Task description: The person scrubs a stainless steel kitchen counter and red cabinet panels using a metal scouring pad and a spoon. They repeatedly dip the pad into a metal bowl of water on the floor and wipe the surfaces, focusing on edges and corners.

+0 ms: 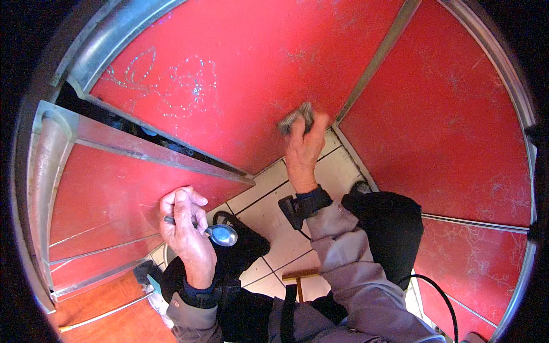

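My right hand (303, 160) grips a small grey ribbed pad (297, 118), blurred, held up against a red panel (257, 77). Glittering flower outlines decorate that panel's left part; whether the pad touches its surface, I cannot tell. Lower and to the left, my left hand (182, 225) is curled around the dark handle of what looks like a metal spoon (224, 235). The spoon's shiny bowl sticks out to the right below the palm. A second red panel (107, 184) with a metal frame stands beside the left hand.
Metal trim (377, 60) joins the red panel to another red panel (433, 141) on the right. A dark gap (128, 126) separates the left panels. Between my legs, a wooden T-shaped tool (299, 276) lies over the tiled floor (261, 206). A metal rod (109, 316) shows at lower left.
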The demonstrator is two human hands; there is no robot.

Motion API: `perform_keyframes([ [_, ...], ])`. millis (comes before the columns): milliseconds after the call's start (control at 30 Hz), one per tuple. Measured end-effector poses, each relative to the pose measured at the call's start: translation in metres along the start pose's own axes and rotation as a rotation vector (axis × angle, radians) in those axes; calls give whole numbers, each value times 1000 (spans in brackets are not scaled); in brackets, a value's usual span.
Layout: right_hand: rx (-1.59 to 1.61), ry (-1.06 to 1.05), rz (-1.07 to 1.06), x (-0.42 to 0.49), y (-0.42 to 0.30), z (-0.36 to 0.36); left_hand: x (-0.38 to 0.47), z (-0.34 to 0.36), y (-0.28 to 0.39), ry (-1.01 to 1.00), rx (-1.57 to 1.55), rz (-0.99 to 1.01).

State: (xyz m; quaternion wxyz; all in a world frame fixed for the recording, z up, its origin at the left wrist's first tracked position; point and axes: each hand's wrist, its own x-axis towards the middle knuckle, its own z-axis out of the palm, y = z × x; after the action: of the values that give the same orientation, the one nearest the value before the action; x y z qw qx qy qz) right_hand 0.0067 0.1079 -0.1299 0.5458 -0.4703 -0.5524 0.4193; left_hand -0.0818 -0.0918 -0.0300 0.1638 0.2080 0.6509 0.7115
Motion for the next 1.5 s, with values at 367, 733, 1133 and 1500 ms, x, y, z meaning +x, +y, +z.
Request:
perform_keyframes([
  [367, 352, 39, 148, -7, 2, 7, 0, 2, 1, 1, 5, -4],
  [733, 244, -123, -7, -45, -37, 22, 0, 2, 1, 3, -19, -40],
  [1133, 260, -156, 141, -66, -35, 32, 1, 4, 1, 12, -14, -50],
  [1500, 341, -10, 193, -23, -13, 18, 2, 6, 1, 23, 8, -28],
])
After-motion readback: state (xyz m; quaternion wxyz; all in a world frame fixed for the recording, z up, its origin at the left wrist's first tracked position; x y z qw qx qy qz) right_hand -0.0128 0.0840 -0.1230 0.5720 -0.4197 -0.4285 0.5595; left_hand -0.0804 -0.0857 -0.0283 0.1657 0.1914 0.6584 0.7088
